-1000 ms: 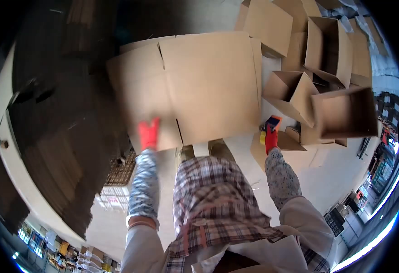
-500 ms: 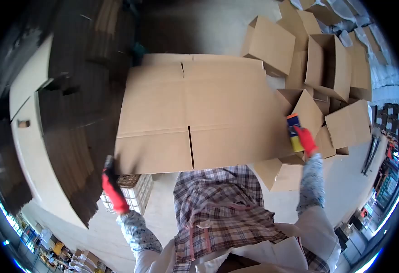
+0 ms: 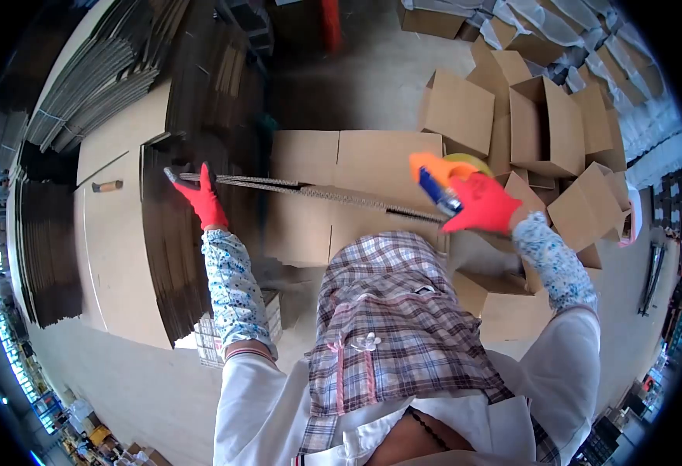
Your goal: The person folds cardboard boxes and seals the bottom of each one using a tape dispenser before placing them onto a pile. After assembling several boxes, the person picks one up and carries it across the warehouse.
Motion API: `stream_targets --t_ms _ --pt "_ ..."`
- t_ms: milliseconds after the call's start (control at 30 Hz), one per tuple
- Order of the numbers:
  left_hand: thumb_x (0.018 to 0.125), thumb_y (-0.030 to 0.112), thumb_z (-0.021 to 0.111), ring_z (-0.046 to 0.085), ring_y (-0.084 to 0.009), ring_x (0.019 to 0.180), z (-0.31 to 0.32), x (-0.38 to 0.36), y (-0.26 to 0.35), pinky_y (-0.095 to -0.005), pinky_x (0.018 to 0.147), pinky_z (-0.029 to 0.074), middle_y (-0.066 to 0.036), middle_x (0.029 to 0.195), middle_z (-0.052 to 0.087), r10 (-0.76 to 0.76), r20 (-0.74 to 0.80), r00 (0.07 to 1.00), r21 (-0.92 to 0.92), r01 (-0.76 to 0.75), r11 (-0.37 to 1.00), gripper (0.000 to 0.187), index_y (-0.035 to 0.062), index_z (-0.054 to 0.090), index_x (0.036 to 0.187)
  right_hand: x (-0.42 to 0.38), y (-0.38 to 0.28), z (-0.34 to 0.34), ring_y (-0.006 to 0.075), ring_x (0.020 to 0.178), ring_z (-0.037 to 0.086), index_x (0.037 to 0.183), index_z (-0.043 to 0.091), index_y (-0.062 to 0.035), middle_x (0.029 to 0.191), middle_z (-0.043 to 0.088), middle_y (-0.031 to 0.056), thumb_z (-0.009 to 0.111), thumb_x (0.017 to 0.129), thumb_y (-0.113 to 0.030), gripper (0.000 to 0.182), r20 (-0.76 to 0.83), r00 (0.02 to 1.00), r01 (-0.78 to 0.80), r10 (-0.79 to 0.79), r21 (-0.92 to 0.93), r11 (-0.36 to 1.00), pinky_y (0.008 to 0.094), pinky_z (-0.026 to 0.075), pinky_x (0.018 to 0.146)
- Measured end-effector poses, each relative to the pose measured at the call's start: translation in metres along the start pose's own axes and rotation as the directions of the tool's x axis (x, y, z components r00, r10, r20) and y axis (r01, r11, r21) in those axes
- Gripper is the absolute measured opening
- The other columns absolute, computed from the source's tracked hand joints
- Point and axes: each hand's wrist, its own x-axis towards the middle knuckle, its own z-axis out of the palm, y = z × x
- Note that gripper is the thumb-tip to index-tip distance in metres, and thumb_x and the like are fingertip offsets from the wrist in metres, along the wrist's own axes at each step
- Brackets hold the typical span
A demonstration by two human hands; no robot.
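L hand (image 3: pixel 201 200): I see it clamped on the left end of the flattened carton (image 3: pixel 318 193) | R hand (image 3: pixel 481 203): wrapped round tape dispenser (image 3: pixel 438 177) at the carton's right end | carton edge-on, long axis left-right between both hands, above the plaid apron (image 3: pixel 387 311) | folded stacks (image 3: pixel 108 85) behind left.

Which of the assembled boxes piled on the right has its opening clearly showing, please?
The tall box in the middle of the pile, just beyond the right hand: its dark inside shows, while neighbours show closed sides.

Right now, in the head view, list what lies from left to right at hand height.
Stacks of flat cardboard → left hand → flattened box held edge-on → right hand with tape dispenser → assembled open boxes.
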Motion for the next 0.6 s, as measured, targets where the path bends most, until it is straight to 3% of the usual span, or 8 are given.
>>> stream_targets --t_ms 133,233,300,333,400,433,500,600 --pt "0.091 0.024 0.061 0.024 -0.0211 0.138 -0.031 0.008 -0.051 -0.0346 0.111 0.024 -0.01 0.152 0.02 -0.067 0.097 0.993 -0.133 0.079 0.988 0.076 0.0117 0.013 0.15 0.02 -0.009 -0.011 0.035 0.108 0.056 0.134 0.042 0.0014 0.122 0.056 0.0214 0.069 0.07 -0.054 0.088 0.253 0.949 0.17 -0.189 0.095 0.981 0.0374 0.043 0.093" --pt "0.089 0.017 0.064 0.026 -0.0228 0.137 -0.024 -0.003 -0.034 -0.0343 0.11 0.027 -0.011 0.149 0.025 -0.026 0.139 0.99 -0.13 0.044 0.99 0.077 0.0103 0.016 0.149 0.03 0.003 -0.034 0.0344 0.109 0.056 0.133 0.042 0.003 0.123 0.056 0.021 0.071 0.07 -0.051 0.088 0.3 0.948 -0.209 0.104 0.345 0.915 0.0367 0.043 0.093" --pt "0.089 0.017 0.063 0.027 -0.0235 0.135 -0.026 -0.011 -0.019 -0.0338 0.11 0.027 -0.012 0.149 0.024 -0.028 0.19 0.981 -0.056 0.039 0.998 0.076 0.0097 0.017 0.149 0.044 0.028 -0.019 0.0345 0.104 0.057 0.131 0.044 0.001 0.117 0.058 0.0197 0.073 0.07 -0.049 0.084 -0.146 0.981 -0.082 0.125 0.271 0.959 0.0375 0.044 0.092" --pt "0.089 0.016 0.062 0.028 -0.0238 0.135 -0.028 -0.01 -0.018 -0.0336 0.11 0.026 -0.012 0.149 0.024 -0.004 0.205 0.979 -0.002 0.004 1.0 0.075 0.0094 0.017 0.149 0.041 0.033 -0.001 0.0345 0.104 0.057 0.131 0.044 0.001 0.117 0.058 0.0197 0.073 0.07 -0.049 0.084 -0.146 0.983 -0.074 0.116 0.263 0.962 0.0375 0.044 0.092" --pt "0.09 0.015 0.06 0.029 -0.0249 0.134 -0.052 -0.008 -0.043 -0.0344 0.11 0.026 -0.013 0.149 0.026 0.029 0.271 0.962 0.137 -0.069 0.988 0.075 0.0093 0.015 0.149 0.023 0.035 0.038 0.0356 0.096 0.058 0.125 0.048 0.001 0.107 0.059 0.0205 0.073 0.069 -0.049 0.079 -0.548 0.775 0.189 -0.316 -0.276 0.942 0.0401 0.045 0.087" --pt "0.091 0.014 0.059 0.03 -0.026 0.134 -0.046 -0.018 -0.029 -0.0359 0.11 0.026 -0.014 0.148 0.028 -0.049 0.215 0.975 -0.092 0.071 0.993 0.073 0.0094 0.014 0.149 0.013 0.031 0.048 0.0356 0.096 0.058 0.125 0.048 0.001 0.107 0.059 0.0205 0.073 0.069 -0.049 0.079 -0.546 0.78 0.181 -0.306 -0.272 0.945 0.0401 0.045 0.087" --pt "0.09 0.013 0.06 0.035 -0.0261 0.131 -0.052 -0.029 -0.016 -0.0362 0.108 0.029 -0.013 0.145 0.033 -0.08 0.222 0.972 -0.086 0.101 0.991 0.072 0.0094 0.017 0.148 -0.004 0.02 0.066 0.037 0.087 0.057 0.12 0.051 0.0015 0.097 0.058 0.0202 0.074 0.067 -0.051 0.078 -0.411 0.902 0.137 -0.136 -0.028 0.99 0.0426 0.044 0.081" --pt "0.089 0.011 0.061 0.037 -0.0241 0.129 -0.057 -0.043 0.021 -0.0354 0.106 0.033 -0.012 0.143 0.036 -0.108 0.232 0.967 0.097 0.088 0.991 0.071 0.0093 0.022 0.147 0.016 0.033 0.038 0.0364 0.084 0.056 0.117 0.052 0.0027 0.095 0.058 0.0191 0.077 0.065 -0.047 0.076 -0.624 0.77 0.066 -0.136 -0.134 0.989 0.0438 0.044 0.077"
